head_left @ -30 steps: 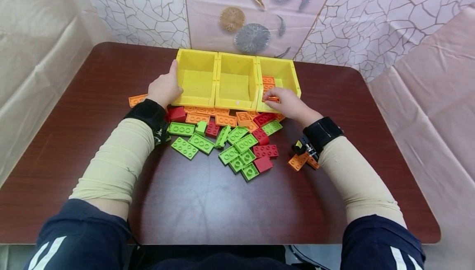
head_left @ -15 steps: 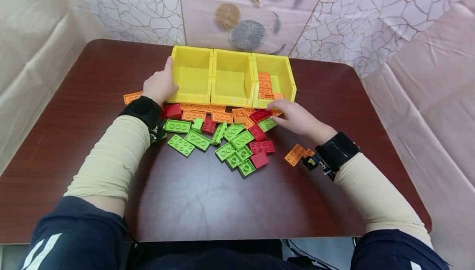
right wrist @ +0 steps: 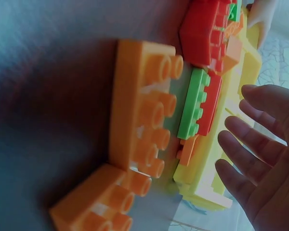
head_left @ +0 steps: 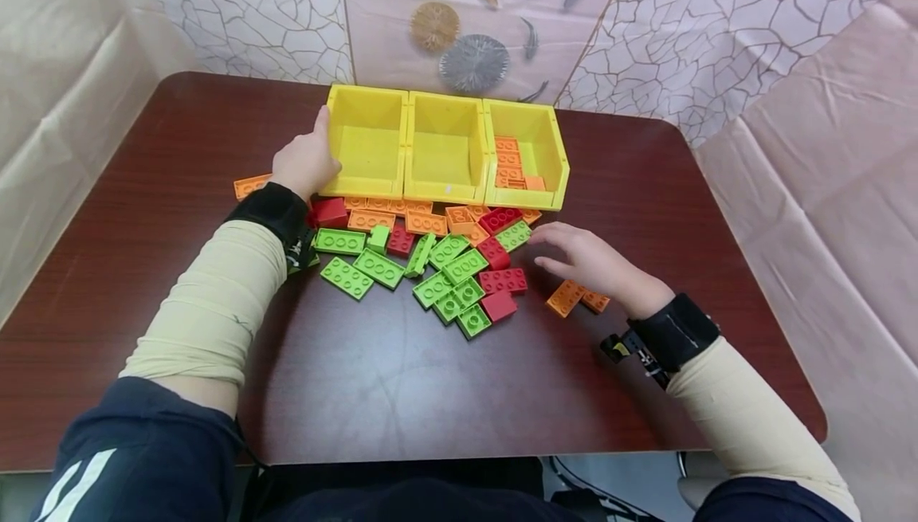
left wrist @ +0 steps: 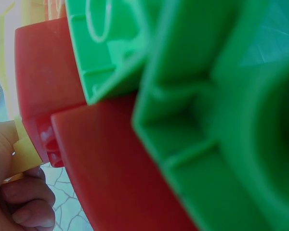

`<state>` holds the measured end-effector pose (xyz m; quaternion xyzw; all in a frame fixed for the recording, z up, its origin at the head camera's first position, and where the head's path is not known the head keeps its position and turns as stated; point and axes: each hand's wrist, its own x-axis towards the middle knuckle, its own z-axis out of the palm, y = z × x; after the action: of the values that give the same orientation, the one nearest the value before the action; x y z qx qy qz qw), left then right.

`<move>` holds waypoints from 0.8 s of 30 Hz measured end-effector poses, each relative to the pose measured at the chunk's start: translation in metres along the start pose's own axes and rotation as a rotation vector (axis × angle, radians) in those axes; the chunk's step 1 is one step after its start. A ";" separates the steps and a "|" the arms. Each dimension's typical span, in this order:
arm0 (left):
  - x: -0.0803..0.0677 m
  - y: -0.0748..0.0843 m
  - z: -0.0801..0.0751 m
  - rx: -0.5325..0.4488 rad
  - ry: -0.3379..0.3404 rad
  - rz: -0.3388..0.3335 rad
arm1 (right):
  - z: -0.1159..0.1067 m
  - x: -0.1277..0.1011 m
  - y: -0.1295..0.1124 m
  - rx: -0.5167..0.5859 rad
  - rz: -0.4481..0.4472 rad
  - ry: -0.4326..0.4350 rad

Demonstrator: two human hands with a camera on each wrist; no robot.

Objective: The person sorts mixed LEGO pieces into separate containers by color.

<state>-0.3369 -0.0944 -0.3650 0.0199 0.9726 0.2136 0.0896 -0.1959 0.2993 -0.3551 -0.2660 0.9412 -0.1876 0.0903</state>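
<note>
Three joined yellow bins (head_left: 445, 191) stand at the back of the table. My left hand (head_left: 304, 163) grips the left bin's outer side; in the left wrist view its fingers (left wrist: 31, 195) curl by a yellow edge. Some orange bricks (head_left: 508, 159) lie in the right bin. My right hand (head_left: 595, 263) hovers over the table in front of that bin, fingers (right wrist: 243, 137) loosely spread and nothing in them. Closest to its fingertips is a green brick (head_left: 514, 235). Beneath its wrist side lie two orange bricks (head_left: 565, 297), large in the right wrist view (right wrist: 142, 106).
Green bricks (head_left: 464, 265), red bricks (head_left: 504, 280) and orange bricks (head_left: 426, 223) are heaped along the bins' front. Another orange brick (head_left: 251, 186) lies left of the left hand. A patterned cloth (head_left: 473, 20) hangs behind the dark table (head_left: 402, 394).
My right hand has let go of an orange brick in the right bin and drawn back toward the right front, its fingers spreading. The left hand stays on the bin.
</note>
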 end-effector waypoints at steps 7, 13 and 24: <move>-0.001 0.001 0.000 -0.001 -0.001 -0.003 | 0.009 -0.016 -0.003 -0.033 0.035 -0.037; 0.001 0.001 0.000 -0.005 -0.009 -0.006 | 0.013 -0.034 0.001 -0.040 0.060 -0.066; 0.003 -0.001 0.001 0.001 0.002 -0.007 | 0.017 -0.061 0.009 -0.052 0.128 -0.080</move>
<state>-0.3399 -0.0951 -0.3672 0.0161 0.9729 0.2128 0.0895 -0.1437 0.3337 -0.3696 -0.2150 0.9565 -0.1460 0.1326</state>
